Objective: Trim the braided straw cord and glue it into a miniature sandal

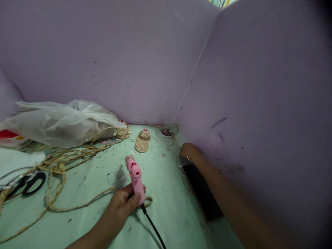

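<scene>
Pink glue gun (136, 178), head end pointing away, long axis leaning left, left hand (124, 203) wrapped round it, right hand (190, 152) curled, grasp unclear

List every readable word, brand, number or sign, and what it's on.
None readable.
Pink glue gun: no legible marking.
Red patch by the plastic bag: any print too blurred.
Colourful strip, top edge: too small, cut off.
</scene>
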The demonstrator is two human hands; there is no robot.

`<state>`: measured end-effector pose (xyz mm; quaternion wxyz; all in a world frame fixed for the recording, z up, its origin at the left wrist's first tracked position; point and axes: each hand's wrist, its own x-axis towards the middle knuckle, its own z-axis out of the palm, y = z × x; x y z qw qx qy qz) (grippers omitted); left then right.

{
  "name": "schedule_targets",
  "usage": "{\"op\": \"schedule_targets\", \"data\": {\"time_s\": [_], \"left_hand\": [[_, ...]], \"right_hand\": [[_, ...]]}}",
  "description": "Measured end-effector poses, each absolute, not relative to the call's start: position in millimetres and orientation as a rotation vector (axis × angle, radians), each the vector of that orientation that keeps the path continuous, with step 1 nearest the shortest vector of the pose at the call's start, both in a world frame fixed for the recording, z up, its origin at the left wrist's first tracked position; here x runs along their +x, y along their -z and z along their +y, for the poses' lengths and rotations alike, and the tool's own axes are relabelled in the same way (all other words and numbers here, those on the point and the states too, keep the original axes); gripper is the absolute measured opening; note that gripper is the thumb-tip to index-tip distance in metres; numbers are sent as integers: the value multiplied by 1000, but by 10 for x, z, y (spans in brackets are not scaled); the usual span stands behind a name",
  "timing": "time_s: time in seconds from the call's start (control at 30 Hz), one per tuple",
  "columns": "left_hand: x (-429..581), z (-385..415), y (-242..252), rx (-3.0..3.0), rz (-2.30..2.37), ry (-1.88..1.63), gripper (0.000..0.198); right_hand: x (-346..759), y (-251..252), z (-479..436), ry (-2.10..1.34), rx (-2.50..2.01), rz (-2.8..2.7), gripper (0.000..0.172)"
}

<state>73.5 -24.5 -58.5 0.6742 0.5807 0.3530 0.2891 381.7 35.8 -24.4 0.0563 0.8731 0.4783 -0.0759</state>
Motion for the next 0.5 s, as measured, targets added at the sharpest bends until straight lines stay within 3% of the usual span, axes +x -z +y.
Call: {"op": "schedule_targets", "data": {"time_s": [0.27,0.5], "left_hand": [[754,-249,588,1277,823,-664,47],[765,-250,736,1201,888,-691,50]], "right_hand": [[3872,174,527,232,2798,1465,30],[4002,-546,875,-167,3217,1892,23]]}}
